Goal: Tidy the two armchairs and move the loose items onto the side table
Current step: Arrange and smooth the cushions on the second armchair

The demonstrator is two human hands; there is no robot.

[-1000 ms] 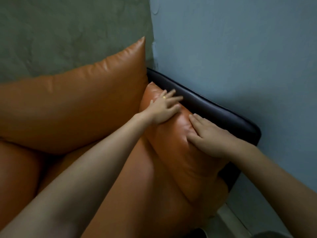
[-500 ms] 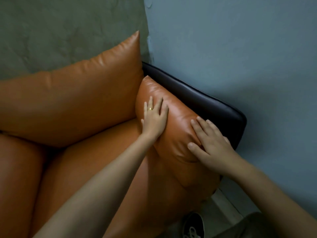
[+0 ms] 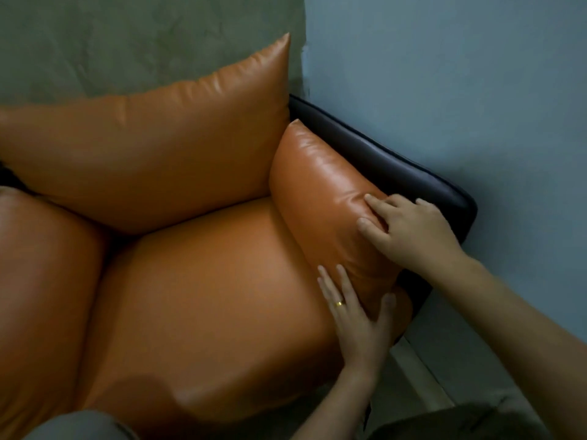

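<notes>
Nearest me, at 5 o'clock, my left hand (image 3: 355, 319) lies flat and spread against the near end of the side cushion (image 3: 324, 192), fingers straight up its inner face and thumb splayed across its front corner. A moment ago that hand was up at the cushion's far end; it has slid the whole length back toward me, smoothing as it came. Just beyond, at 3 o'clock, my right hand (image 3: 413, 230) has stayed about mid-cushion, but its grip has tightened: thumb and forefinger dig into the leather and raise a crease, while the other fingers curl over the top edge, toward the black arm (image 3: 397, 163).

The cushion now sits upright, snug between the seat (image 3: 206, 296) and the black arm, its far tip touching the back cushion (image 3: 152, 147) at 12 o'clock. Behind is the wall (image 3: 444, 74).

I judge this side of the armchair (image 3: 47, 265) is nearly squared away; a last press should settle it. No loose items show here, and the side table is out of view, so that half of the job is yet to do.
</notes>
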